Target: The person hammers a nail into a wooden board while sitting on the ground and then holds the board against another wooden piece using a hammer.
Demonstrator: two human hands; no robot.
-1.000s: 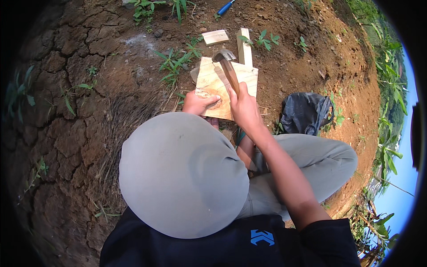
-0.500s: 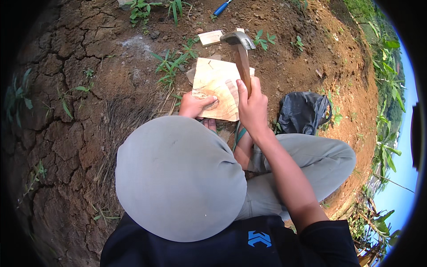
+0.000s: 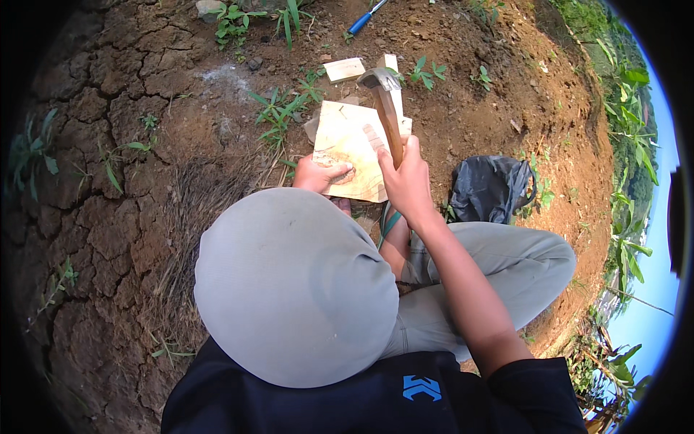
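Note:
My left hand [image 3: 319, 174] grips the lower left edge of a pale wooden board [image 3: 340, 136], thumb on top and the other fingers underneath, out of sight. The board is held tilted above my feet, and its face shows a dark knot and a brown patch of grain. My right hand [image 3: 408, 181] is wrapped round the wooden handle of a claw hammer [image 3: 391, 124]. Its metal head points up and away from me, over the board's far right side. Whether the hammer touches the board, I cannot tell.
Beyond the board lie a small wood block [image 3: 344, 69] and a narrow wood strip [image 3: 389, 63]. Farther off is a blue-handled tool [image 3: 359, 24]. A black plastic bag [image 3: 486, 188] sits right of my hands. My bent legs [image 3: 296, 282] fill the near side; weeds dot the cracked soil.
The hammer has tipped slightly left and come a little lower over the board, uncovering more of the wood strip behind it. My left hand keeps its hold on the board.

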